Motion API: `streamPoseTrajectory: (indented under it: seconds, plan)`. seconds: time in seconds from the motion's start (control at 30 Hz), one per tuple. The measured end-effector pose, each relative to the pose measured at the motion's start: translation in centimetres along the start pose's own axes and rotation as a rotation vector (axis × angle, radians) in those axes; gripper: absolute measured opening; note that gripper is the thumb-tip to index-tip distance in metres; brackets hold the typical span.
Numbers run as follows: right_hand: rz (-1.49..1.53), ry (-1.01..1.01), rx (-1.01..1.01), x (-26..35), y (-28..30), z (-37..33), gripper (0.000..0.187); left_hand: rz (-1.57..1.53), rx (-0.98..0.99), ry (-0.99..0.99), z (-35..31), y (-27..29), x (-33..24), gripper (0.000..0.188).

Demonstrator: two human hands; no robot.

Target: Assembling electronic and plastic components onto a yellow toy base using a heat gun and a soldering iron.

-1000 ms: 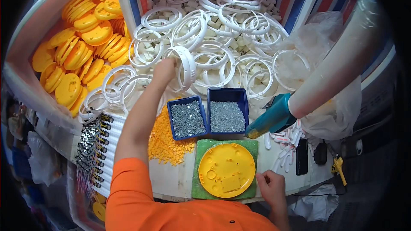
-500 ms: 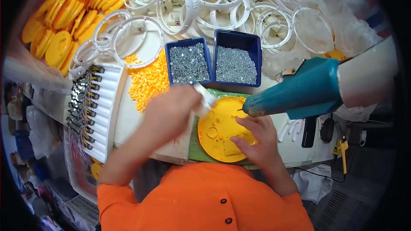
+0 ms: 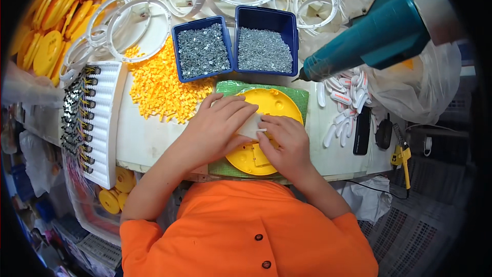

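Observation:
A round yellow plastic cover [image 3: 278, 103] lies on a green mat [image 3: 225, 88] in front of me, with its moulded pegs and recesses facing up. A small white plastic piece [image 3: 250, 127] is over the middle of the cover, mostly hidden by my fingers. My left hand [image 3: 215, 125] grips it from the left, fingers laid across it and thumb below. From the right, my right hand [image 3: 285, 146] pinches its edge with thumb and fingertips. A teal electric screwdriver [image 3: 364, 38] hangs above the mat's right side, bit pointing down-left, touched by neither hand.
Two blue bins, one of small metal parts [image 3: 204, 50] and one of screws [image 3: 265, 51], stand behind the mat. Small yellow parts [image 3: 166, 84] are heaped left, beside a white foam tray [image 3: 105, 123]. White rings [image 3: 138, 30] are piled behind; white curved pieces [image 3: 346, 97] lie right.
My left hand, blurred and raised with the white piece, has come down over the cover. My right hand has moved from the cover's edge onto the piece. The view has shifted.

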State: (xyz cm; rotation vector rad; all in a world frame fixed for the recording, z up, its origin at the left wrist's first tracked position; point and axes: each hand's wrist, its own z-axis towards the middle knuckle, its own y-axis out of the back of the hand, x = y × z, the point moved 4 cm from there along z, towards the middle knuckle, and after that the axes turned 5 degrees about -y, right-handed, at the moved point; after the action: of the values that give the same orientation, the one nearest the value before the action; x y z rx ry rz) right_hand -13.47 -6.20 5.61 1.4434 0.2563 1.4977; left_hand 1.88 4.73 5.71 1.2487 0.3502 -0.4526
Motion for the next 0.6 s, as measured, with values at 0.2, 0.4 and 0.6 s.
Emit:
streamPoseTrajectory:
  seconds: [0.2,0.4,0.6]
  plan:
    - [-0.107,-0.037,-0.075,0.2,-0.5,-0.5,0.029,-0.115,-0.096,0.181,-0.9,-1.7,-0.4,0.070]
    - [0.046,0.016,-0.015,-0.5,2.6,0.8,0.030,-0.097,-0.219,0.186,-0.1,-1.3,-2.3,0.080]
    - [-0.136,0.174,0.049,-0.6,1.9,0.7,0.028,-0.107,-0.241,0.264,-1.2,-3.2,-2.1,0.083]
